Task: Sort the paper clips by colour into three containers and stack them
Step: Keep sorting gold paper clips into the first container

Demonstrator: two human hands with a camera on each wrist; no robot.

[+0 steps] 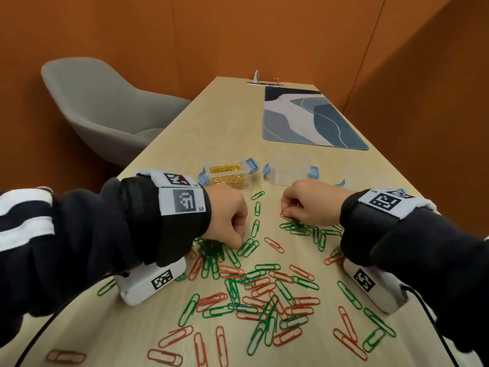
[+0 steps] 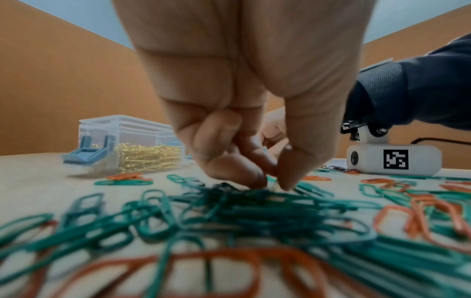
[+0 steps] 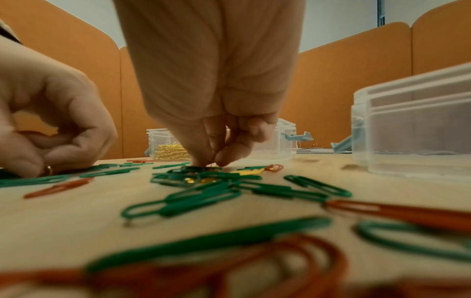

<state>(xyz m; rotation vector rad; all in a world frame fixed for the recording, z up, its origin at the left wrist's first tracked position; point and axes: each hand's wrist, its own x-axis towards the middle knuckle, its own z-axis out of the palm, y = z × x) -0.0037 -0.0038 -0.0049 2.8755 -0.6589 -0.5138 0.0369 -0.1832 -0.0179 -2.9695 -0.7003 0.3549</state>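
Note:
Green and red paper clips point(image 1: 264, 295) lie scattered over the wooden table point(image 1: 211, 123). My left hand point(image 1: 239, 245) reaches down at the edge of a green heap point(image 2: 242, 203); its thumb and forefinger point(image 2: 274, 184) pinch a small gold clip point(image 3: 49, 171). My right hand point(image 1: 284, 211) is curled over another green cluster point(image 3: 203, 177) and pinches small gold clips point(image 3: 211, 162), with more gold clips lying under the green ones. Behind the hands stand a clear container point(image 1: 207, 165) with gold clips, an empty one point(image 1: 289, 168) and a third point(image 3: 418, 131), partly hidden by my right wrist.
A blue-grey patterned mat point(image 1: 312, 120) lies at the far right of the table. A grey chair point(image 1: 105, 107) stands on the left. White wrist camera boxes point(image 1: 150, 279) point(image 1: 375, 287) hang just above the clips. Orange partition walls surround the table.

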